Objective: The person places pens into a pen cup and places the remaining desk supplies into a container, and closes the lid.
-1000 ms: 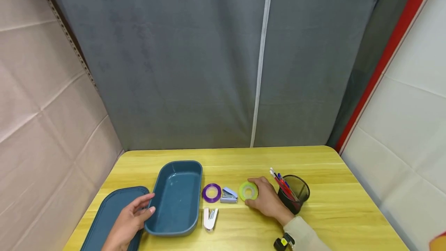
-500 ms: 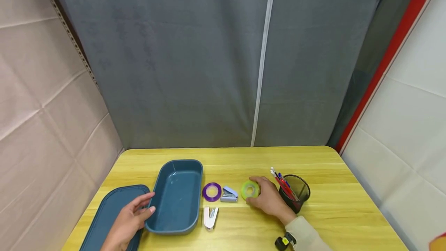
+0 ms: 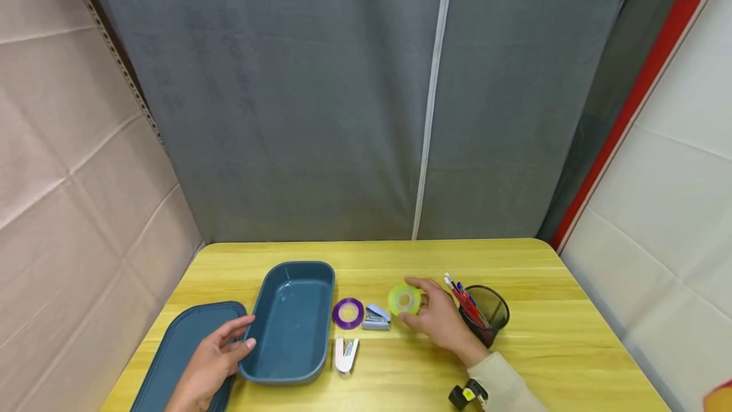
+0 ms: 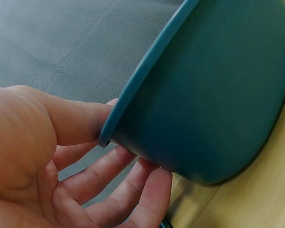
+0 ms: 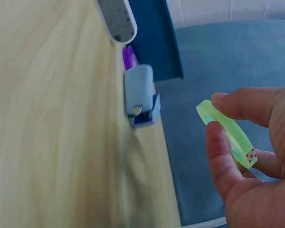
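My right hand [image 3: 443, 318] pinches a yellow-green roll of tape [image 3: 403, 299] between thumb and fingers. In the right wrist view that tape roll [image 5: 228, 135] is held up off the wooden table. My left hand [image 3: 210, 361] grips the left rim of a deep blue rectangular box [image 3: 294, 320]. The left wrist view shows the thumb at the rim and the other fingers against the outer wall of the box [image 4: 204, 104]. Right of the box lie a purple tape roll [image 3: 347, 313], a light blue stapler [image 3: 376, 318] and a white stapler [image 3: 345, 356].
A blue lid [image 3: 191, 342] lies on the table [image 3: 549, 348] beneath the left forearm, left of the box. Just right of my right hand stands a black mesh pen cup [image 3: 486, 316] with several pens [image 3: 466, 302]. A grey curtain [image 3: 286, 113] hangs behind the table.
The right hand has raised the yellow-green tape roll off the table and shifted it slightly left. My left hand stays on the box rim.
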